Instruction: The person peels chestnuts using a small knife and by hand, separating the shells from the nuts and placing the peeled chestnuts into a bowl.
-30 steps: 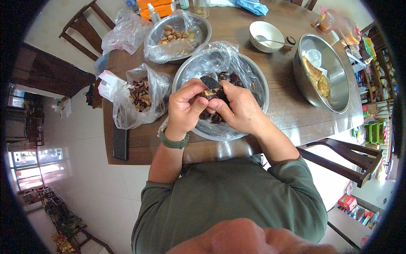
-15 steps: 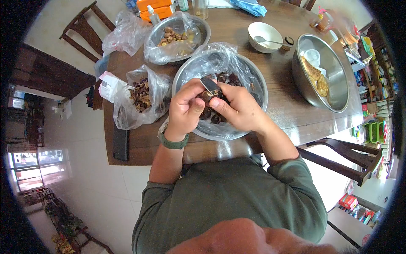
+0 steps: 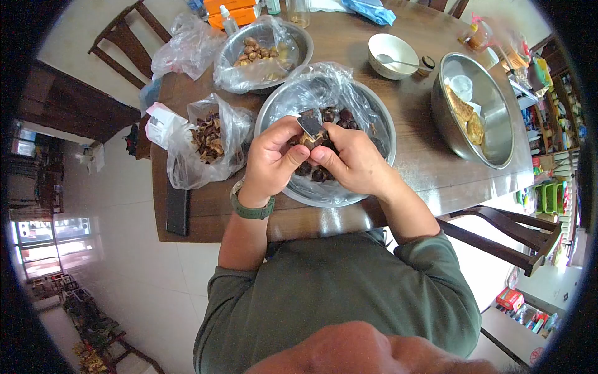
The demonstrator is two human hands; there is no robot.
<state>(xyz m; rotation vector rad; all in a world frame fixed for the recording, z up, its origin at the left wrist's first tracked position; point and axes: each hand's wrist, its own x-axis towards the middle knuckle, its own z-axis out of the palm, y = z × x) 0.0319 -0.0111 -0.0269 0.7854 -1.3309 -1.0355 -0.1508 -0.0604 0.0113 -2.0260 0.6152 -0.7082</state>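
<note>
Since half a second ago, left thumb has come nearer to the right thumb, while the bowls keep about the same places. Both hands meet at the centre of the frame. Left hand is bent into a pinch and holds a small dark nut from the left side; right hand is curled likewise and grips from the right — its hidden fingers I cannot tell. A flat black piece rises between the fingers, and whether it is shell or tool is not clear. Below them is a steel basin, lined with clear plastic, containing more dark nuts. At left of the frame lies a plastic bag with brown shells — at upper left, a bowl holds lighter brown nuts.
</note>
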